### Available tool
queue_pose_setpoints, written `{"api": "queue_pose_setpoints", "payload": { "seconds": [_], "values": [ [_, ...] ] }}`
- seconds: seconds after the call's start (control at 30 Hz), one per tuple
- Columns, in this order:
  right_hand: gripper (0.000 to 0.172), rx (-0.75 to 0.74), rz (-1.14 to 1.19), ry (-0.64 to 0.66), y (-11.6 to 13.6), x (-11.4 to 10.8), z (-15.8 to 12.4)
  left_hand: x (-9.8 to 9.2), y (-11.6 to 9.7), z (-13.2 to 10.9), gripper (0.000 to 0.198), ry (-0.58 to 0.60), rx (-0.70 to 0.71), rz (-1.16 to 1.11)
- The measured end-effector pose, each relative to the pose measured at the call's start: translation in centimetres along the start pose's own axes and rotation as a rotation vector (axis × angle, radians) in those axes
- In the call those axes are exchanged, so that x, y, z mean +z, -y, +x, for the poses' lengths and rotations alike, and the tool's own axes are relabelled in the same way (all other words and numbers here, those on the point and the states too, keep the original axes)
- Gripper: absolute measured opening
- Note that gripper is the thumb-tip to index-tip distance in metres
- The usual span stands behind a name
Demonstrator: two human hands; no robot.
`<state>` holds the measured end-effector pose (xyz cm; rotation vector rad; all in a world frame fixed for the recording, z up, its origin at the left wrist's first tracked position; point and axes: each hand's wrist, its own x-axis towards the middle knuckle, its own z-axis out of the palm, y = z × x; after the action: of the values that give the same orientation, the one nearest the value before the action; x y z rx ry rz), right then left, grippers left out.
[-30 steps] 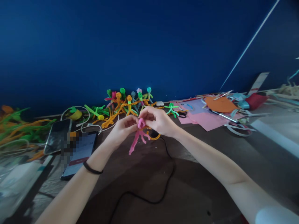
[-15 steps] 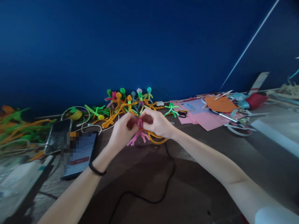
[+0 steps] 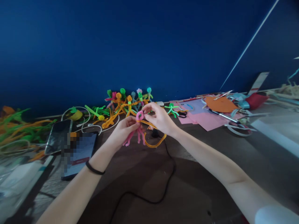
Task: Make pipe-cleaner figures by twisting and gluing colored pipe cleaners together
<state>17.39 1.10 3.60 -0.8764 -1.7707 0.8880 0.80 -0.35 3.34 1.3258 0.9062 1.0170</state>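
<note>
A pink pipe-cleaner figure [image 3: 139, 132] with a looped head and dangling limbs is pinched at its body by my left hand [image 3: 123, 130], thumb on top. At the loop's right edge, my right hand [image 3: 160, 119] has its thumb and fingertips closed on the head. An orange pipe cleaner [image 3: 155, 145] is attached just under the loop; it runs rightward below my right hand and curls back in a bend. Behind my hands stand several finished pipe-cleaner figures [image 3: 129, 105] in orange, green, pink and blue. A light-green figure [image 3: 172, 108] lies to the right of them.
On the left are loose green and orange pipe cleaners [image 3: 16, 124], a phone [image 3: 58, 135] and a tablet-like screen [image 3: 80, 155]. Pink paper [image 3: 207, 119], orange paper [image 3: 220, 104], a pen [image 3: 224, 116] and black-handled scissors [image 3: 182, 114] lie right. A black cable [image 3: 171, 174] crosses the table.
My hands have drawn slightly apart, showing more of the pink loop. My left grip has shifted down to the body, and the orange pipe cleaner hangs in a wider bend.
</note>
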Motion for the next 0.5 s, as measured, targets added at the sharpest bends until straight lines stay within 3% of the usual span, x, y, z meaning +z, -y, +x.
{"api": "queue_pose_setpoints", "payload": {
  "seconds": [0.1, 0.27, 0.5],
  "values": [
    [0.011, -0.081, -0.116, -0.057, -0.04, 0.0, -0.12, -0.13, 0.11, 0.16, 0.018, -0.041, 0.019, -0.116],
    [0.009, -0.367, -0.471, -0.008, -0.27, 0.4, -0.39, 0.02, 0.14, 0.0, 0.022, -0.047, 0.079, -0.158],
    [0.026, -0.435, -0.737, 0.01, -0.71, 0.63, -0.68, 0.29, 0.0, -0.12, 0.021, -0.063, 0.163, 0.017]
  ]
}}
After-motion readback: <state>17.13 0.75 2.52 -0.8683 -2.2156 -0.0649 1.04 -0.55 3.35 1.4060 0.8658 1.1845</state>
